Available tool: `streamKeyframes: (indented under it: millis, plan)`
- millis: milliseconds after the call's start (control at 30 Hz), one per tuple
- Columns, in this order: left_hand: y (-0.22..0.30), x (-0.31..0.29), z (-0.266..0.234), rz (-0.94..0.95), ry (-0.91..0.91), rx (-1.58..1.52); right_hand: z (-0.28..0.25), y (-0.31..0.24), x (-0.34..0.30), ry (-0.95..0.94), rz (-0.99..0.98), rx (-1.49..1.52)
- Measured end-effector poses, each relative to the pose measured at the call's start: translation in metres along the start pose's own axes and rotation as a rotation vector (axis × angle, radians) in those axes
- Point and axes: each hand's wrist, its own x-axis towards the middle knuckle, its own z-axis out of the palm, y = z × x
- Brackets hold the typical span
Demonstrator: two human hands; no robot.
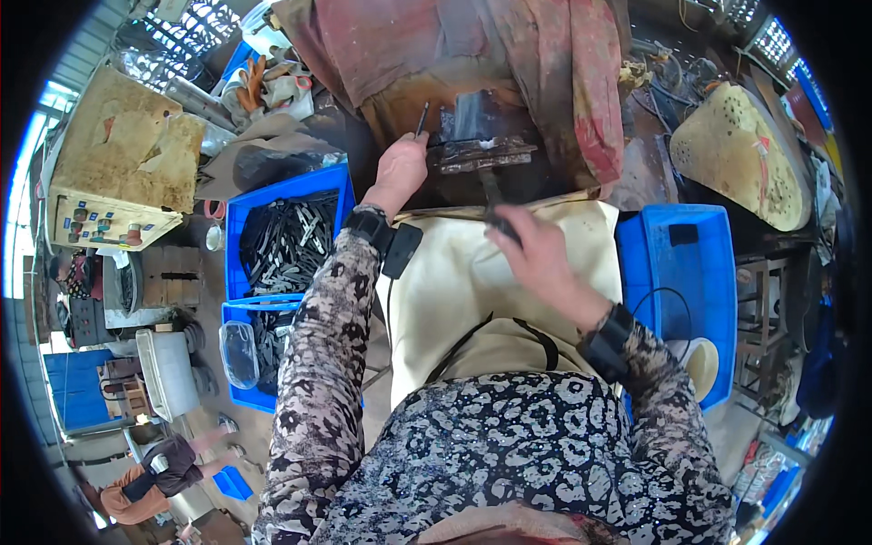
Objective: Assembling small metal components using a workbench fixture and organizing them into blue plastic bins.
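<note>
My left hand [402, 170] is closed on a thin dark metal strip [422, 118], which sticks up past the fingers at the left of the machine opening. Lower and to the right, my right hand [536, 254] wraps round a dark handle [502, 221]. A stem runs up from that handle to a dark, worn crosswise metal block [486, 154]; whether the two are joined is unclear. Behind the block is a greyish, shiny surface [472, 116], with stained reddish cloth [445, 54] draped above and around it. A cream apron [454, 263] covers my lap.
Blue bins [350, 204] of dark metal strips stand to my left. On the right is a blue tub [718, 272] with a pale bucket [699, 363]. A control box with knobs [113, 222] is far left. Another person [173, 468] bends over at lower left.
</note>
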Motion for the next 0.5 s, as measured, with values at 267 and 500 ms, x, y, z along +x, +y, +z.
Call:
streamKeyframes:
  millis: [267,500]
  plan:
    - [0.001,-0.002,0.026,0.078,-0.44,0.092,-0.002,0.019,-0.045,-0.237,-0.034,-0.05]
    - [-0.007,-0.013,0.014,-0.174,-0.599,0.016,-0.022,0.007,0.007,-0.342,0.808,0.626]
